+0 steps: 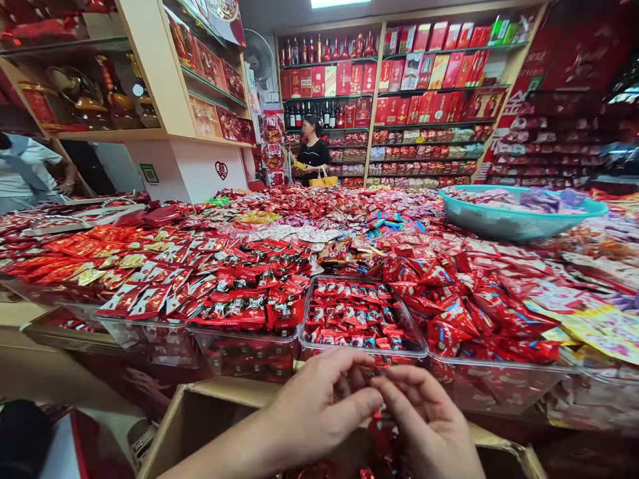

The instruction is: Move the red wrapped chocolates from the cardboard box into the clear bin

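Note:
My left hand [319,402] and my right hand [429,419] meet just above an open cardboard box [200,416] at the bottom of the view. Their fingertips pinch a small red candy wrapper [382,416] between them. More red wrapped candies [372,466] lie inside the box under my hands. Right in front stands a clear plastic bin [309,342] half filled with red candies [357,319].
A wide counter is heaped with red wrapped sweets [239,279] in clear bins. A teal basin [514,223] with purple packets sits at the right back. Shelves of red boxes [429,86] line the wall. A person in black [313,153] stands there; another person [24,173] is at left.

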A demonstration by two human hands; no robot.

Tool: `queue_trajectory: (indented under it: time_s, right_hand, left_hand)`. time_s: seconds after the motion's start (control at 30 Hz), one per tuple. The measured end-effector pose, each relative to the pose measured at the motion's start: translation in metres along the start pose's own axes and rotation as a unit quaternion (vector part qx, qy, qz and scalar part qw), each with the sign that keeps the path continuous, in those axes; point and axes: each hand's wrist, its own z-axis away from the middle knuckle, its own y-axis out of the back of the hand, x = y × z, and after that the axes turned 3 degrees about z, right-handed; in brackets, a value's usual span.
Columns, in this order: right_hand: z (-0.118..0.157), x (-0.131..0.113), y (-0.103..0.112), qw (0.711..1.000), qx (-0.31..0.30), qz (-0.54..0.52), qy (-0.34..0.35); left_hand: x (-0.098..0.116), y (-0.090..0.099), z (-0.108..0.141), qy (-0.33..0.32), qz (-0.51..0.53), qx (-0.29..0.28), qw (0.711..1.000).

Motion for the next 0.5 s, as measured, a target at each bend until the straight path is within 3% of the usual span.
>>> queue_trajectory:
  time_s: [0.03, 0.1, 0.27, 0.4, 0.5]
  right_hand:
    - [-0.004, -0.005, -0.004, 0.999, 0.038, -0.012, 0.023]
    - [-0.008, -0.011, -0.013, 0.997, 0.052, -0.008, 0.053]
    - [-0.006, -0.001, -0.02, 0.999, -0.006, 0.024, 0.039]
    - [-0.002, 0.006, -0.011, 0.999, -0.029, 0.044, -0.015]
    - [0.001, 0.008, -0.008, 0.998, -0.025, 0.061, -0.025]
  left_hand:
    - [-0.005, -0.003, 0.007, 0.004, 0.031, -0.004, 0.999]
    - [-0.014, -0.009, 0.012, 0.009, 0.107, -0.002, 0.994]
    - [-0.035, -0.014, 0.01, 0.086, 0.247, 0.03, 0.965]
    - [-0.045, -0.012, 0.014, 0.1, 0.238, 0.057, 0.964]
    - [-0.045, -0.01, 0.019, 0.079, 0.147, 0.045, 0.985]
